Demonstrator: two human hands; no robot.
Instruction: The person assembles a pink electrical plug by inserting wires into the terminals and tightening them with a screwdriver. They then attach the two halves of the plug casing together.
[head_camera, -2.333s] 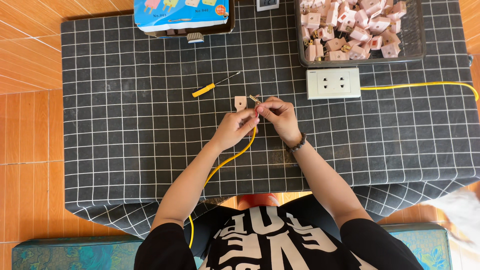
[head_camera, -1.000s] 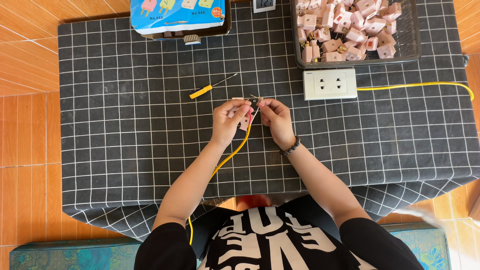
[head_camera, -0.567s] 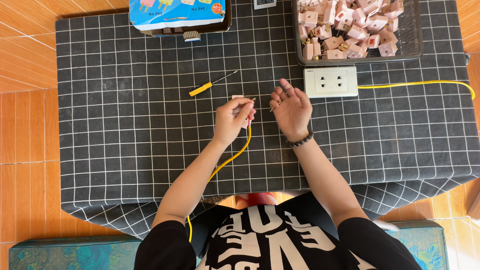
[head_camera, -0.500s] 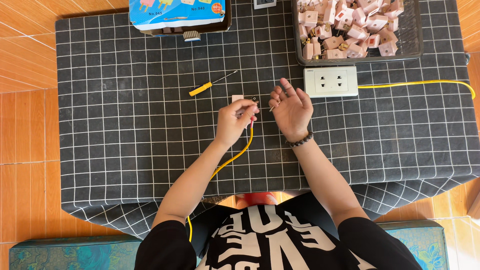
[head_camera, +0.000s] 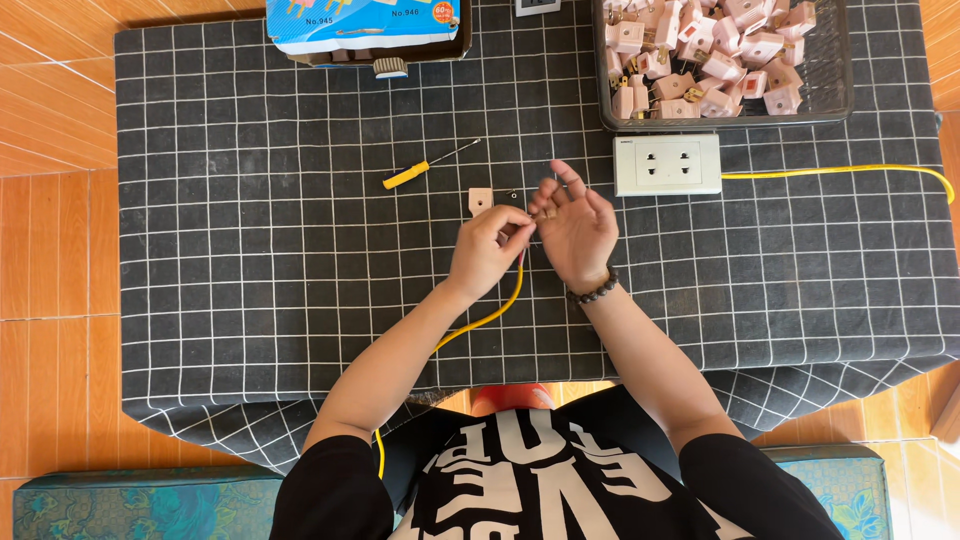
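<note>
- The left hand (head_camera: 487, 245) pinches the end of a yellow wire (head_camera: 497, 310) over the checked cloth (head_camera: 250, 250) on the worktop; the wire runs back toward the person's lap
- The right hand (head_camera: 575, 225) is spread, fingers loose, touching the left fingertips
- A small pink plug piece (head_camera: 481, 200) lies just beside them; a yellow screwdriver (head_camera: 425, 168) lies near; a white socket (head_camera: 667, 163) sits below a tray of pink plugs (head_camera: 825, 95)

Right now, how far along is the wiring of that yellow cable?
Looks done: a tray full of pink plugs. In hand: the left hand pinches the yellow cable end at the right hand, whose fingers are spread. Left: a pink plug piece lies unfitted and the yellow screwdriver lies untouched.
</note>
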